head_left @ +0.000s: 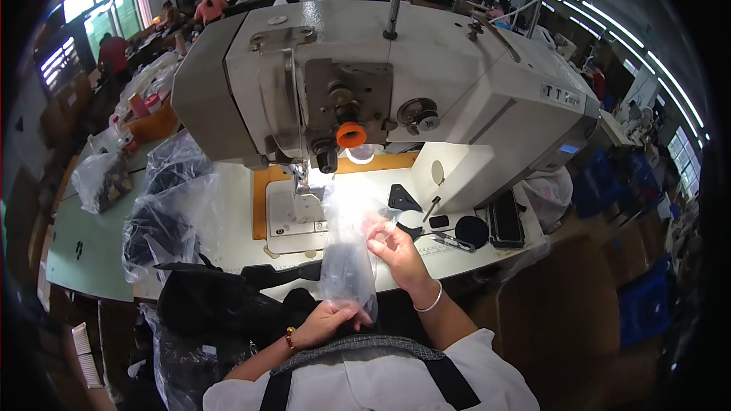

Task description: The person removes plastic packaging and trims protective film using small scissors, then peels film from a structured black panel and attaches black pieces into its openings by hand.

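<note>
A clear plastic bag (346, 270) hangs over the front edge of the sewing table, its upper end washed out by the lamp. My right hand (400, 257) pinches the bag's right side between thumb and fingers. Close to my lap, my left hand (331, 325) is closed on the bag's lower end, its fingertips partly hidden. Whether anything lies inside the bag cannot be made out. The sewing machine (365, 53) stands just beyond, with its needle area (304, 183) above the metal plate (289, 217).
On the machine bed lie a black triangular piece (403, 198), a snipper (454, 241), a black disc (471, 231) and a black tray (505, 219). Dark pieces in plastic (171, 205) sit at left, black fabric (205, 297) below. Other people work in the background.
</note>
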`<control>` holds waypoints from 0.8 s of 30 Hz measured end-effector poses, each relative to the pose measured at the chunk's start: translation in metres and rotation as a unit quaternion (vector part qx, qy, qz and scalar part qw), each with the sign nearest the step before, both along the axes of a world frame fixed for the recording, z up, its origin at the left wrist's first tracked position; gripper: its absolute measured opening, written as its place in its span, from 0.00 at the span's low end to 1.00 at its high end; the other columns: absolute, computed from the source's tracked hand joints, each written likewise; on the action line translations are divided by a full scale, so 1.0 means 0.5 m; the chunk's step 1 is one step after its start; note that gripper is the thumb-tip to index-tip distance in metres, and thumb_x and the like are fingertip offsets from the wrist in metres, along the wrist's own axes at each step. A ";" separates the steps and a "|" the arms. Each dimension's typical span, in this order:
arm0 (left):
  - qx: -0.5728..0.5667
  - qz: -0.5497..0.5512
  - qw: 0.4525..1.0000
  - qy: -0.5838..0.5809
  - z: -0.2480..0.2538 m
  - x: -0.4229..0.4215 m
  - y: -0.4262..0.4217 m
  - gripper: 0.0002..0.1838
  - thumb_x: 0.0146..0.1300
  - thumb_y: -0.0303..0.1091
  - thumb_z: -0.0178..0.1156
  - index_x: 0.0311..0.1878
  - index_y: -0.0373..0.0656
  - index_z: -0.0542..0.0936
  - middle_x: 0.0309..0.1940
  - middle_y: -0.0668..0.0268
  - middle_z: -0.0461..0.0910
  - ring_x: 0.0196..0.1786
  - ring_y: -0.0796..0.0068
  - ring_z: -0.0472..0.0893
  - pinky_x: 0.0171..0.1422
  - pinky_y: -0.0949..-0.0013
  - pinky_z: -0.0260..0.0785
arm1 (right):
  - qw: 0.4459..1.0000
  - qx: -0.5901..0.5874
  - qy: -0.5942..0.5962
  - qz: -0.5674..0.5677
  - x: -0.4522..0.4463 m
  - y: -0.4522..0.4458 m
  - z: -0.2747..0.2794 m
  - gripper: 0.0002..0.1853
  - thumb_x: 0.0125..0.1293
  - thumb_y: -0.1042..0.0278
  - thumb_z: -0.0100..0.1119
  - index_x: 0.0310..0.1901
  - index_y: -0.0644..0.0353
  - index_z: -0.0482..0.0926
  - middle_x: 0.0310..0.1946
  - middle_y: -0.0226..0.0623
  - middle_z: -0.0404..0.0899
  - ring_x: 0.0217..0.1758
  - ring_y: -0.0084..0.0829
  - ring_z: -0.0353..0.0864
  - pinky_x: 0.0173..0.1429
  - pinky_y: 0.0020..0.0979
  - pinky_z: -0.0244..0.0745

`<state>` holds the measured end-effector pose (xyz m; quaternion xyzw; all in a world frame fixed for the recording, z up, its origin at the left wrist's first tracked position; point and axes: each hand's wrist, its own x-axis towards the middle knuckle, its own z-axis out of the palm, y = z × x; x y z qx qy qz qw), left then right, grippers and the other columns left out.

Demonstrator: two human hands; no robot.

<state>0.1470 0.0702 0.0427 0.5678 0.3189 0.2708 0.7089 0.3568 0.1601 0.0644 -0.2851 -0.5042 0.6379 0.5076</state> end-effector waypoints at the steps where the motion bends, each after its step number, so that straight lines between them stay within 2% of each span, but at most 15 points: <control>1: -0.005 -0.014 1.000 0.000 0.006 0.003 0.000 0.21 0.78 0.41 0.46 0.47 0.35 0.84 0.40 0.64 0.84 0.41 0.78 0.78 0.54 0.72 0.69 | 1.000 -0.012 -0.012 0.008 0.007 0.003 -0.008 0.06 0.68 0.76 0.60 0.45 0.61 0.77 0.50 0.31 0.78 0.53 0.22 0.74 0.62 0.27 0.66; 2: -0.009 -0.027 1.000 0.000 0.011 0.006 0.002 0.21 0.78 0.42 0.47 0.47 0.36 0.84 0.40 0.65 0.84 0.41 0.78 0.78 0.54 0.72 0.69 | 0.999 -0.024 -0.023 0.017 0.011 0.006 -0.012 0.05 0.68 0.76 0.60 0.44 0.60 0.77 0.47 0.29 0.78 0.51 0.20 0.73 0.61 0.25 0.65; 6: 0.016 -0.041 0.998 0.042 0.018 0.017 0.015 0.21 0.78 0.44 0.47 0.50 0.38 0.84 0.40 0.65 0.85 0.41 0.78 0.78 0.53 0.72 0.70 | 0.983 -0.069 0.161 0.048 0.004 -0.013 0.036 0.05 0.68 0.77 0.60 0.44 0.61 0.77 0.39 0.27 0.78 0.43 0.21 0.76 0.54 0.25 0.69; 8: 0.012 -0.044 0.996 0.074 0.022 0.024 0.020 0.21 0.78 0.44 0.47 0.51 0.39 0.84 0.40 0.65 0.85 0.41 0.77 0.80 0.53 0.71 0.71 | 0.998 0.024 0.000 -0.056 0.026 0.003 0.010 0.04 0.68 0.77 0.60 0.43 0.62 0.78 0.38 0.29 0.80 0.42 0.23 0.78 0.53 0.26 0.71; 10: 0.142 -0.171 0.939 0.264 0.085 0.020 0.040 0.21 0.77 0.44 0.48 0.51 0.39 0.84 0.39 0.63 0.87 0.41 0.74 0.83 0.51 0.70 0.73 | 0.971 0.136 -0.152 -0.126 0.051 0.009 0.011 0.03 0.68 0.78 0.59 0.41 0.62 0.79 0.37 0.31 0.82 0.42 0.24 0.80 0.52 0.26 0.72; 11: 0.203 -0.184 0.923 0.272 0.091 0.013 0.045 0.18 0.76 0.43 0.52 0.52 0.40 0.84 0.39 0.62 0.87 0.40 0.71 0.86 0.48 0.69 0.75 | 0.943 0.202 -0.221 -0.143 0.062 0.012 0.030 0.02 0.67 0.78 0.59 0.40 0.63 0.80 0.37 0.32 0.82 0.42 0.25 0.80 0.52 0.27 0.73; 12: 0.189 -0.142 0.945 0.227 0.126 0.009 0.047 0.12 0.72 0.36 0.58 0.50 0.39 0.85 0.38 0.61 0.87 0.38 0.70 0.86 0.46 0.68 0.76 | 0.906 0.264 -0.290 -0.158 0.070 0.015 0.045 0.02 0.67 0.79 0.59 0.39 0.63 0.80 0.36 0.32 0.83 0.42 0.25 0.81 0.51 0.27 0.73; 13: 0.246 -0.010 0.954 0.173 0.132 0.016 0.046 0.10 0.70 0.32 0.61 0.48 0.39 0.85 0.36 0.60 0.86 0.37 0.69 0.86 0.45 0.67 0.76 | 0.900 0.291 -0.277 -0.168 0.071 0.017 0.052 0.03 0.63 0.81 0.61 0.37 0.65 0.81 0.34 0.39 0.82 0.38 0.35 0.83 0.46 0.30 0.75; 14: 0.296 0.123 0.940 0.115 0.138 0.027 0.045 0.08 0.67 0.28 0.63 0.47 0.39 0.85 0.34 0.60 0.85 0.35 0.69 0.85 0.45 0.66 0.76 | 0.887 0.304 -0.302 -0.174 0.072 0.020 0.051 0.03 0.62 0.81 0.60 0.37 0.65 0.81 0.34 0.40 0.82 0.39 0.36 0.84 0.46 0.31 0.76; 15: 0.385 0.228 0.879 0.165 0.155 0.040 0.049 0.12 0.60 0.25 0.68 0.48 0.41 0.84 0.34 0.61 0.83 0.38 0.67 0.84 0.46 0.66 0.76 | 0.873 0.314 -0.327 -0.180 0.075 0.021 0.045 0.04 0.62 0.81 0.60 0.38 0.65 0.81 0.35 0.40 0.83 0.40 0.37 0.84 0.46 0.32 0.76; 16: 0.533 0.274 0.776 0.198 0.141 0.047 0.061 0.21 0.56 0.31 0.72 0.54 0.44 0.82 0.41 0.63 0.83 0.45 0.65 0.83 0.56 0.63 0.73 | 0.858 0.324 -0.353 -0.185 0.077 0.022 0.036 0.04 0.61 0.81 0.60 0.38 0.65 0.81 0.35 0.40 0.83 0.40 0.38 0.84 0.47 0.32 0.76; 18: 0.628 0.235 0.678 0.302 0.141 0.096 0.076 0.31 0.52 0.37 0.74 0.61 0.47 0.78 0.46 0.64 0.81 0.50 0.64 0.80 0.62 0.58 0.67 | 0.865 0.322 -0.343 -0.173 0.072 0.035 0.003 0.07 0.62 0.83 0.56 0.40 0.66 0.81 0.38 0.42 0.83 0.41 0.37 0.83 0.48 0.30 0.76; 20: 0.642 0.219 0.628 0.381 0.113 0.123 0.104 0.31 0.53 0.36 0.71 0.63 0.47 0.76 0.44 0.64 0.80 0.47 0.64 0.78 0.60 0.57 0.66 | 0.876 0.338 -0.304 -0.162 0.068 0.050 -0.032 0.09 0.64 0.83 0.53 0.42 0.67 0.81 0.39 0.42 0.84 0.41 0.34 0.83 0.48 0.29 0.76; 21: 0.640 0.208 0.619 0.405 0.093 0.130 0.120 0.31 0.54 0.35 0.70 0.63 0.47 0.76 0.42 0.64 0.78 0.46 0.64 0.78 0.59 0.57 0.66 | 0.931 0.240 -0.249 -0.113 0.070 0.054 -0.047 0.14 0.66 0.84 0.46 0.47 0.67 0.81 0.43 0.40 0.84 0.46 0.31 0.83 0.53 0.28 0.75; 24: 0.620 0.160 0.623 0.450 0.043 0.124 0.162 0.29 0.54 0.29 0.65 0.63 0.45 0.76 0.36 0.63 0.75 0.42 0.63 0.76 0.53 0.58 0.66 | 0.956 0.114 -0.241 -0.118 0.076 0.072 -0.081 0.16 0.64 0.82 0.45 0.49 0.67 0.80 0.46 0.46 0.83 0.47 0.38 0.83 0.57 0.34 0.75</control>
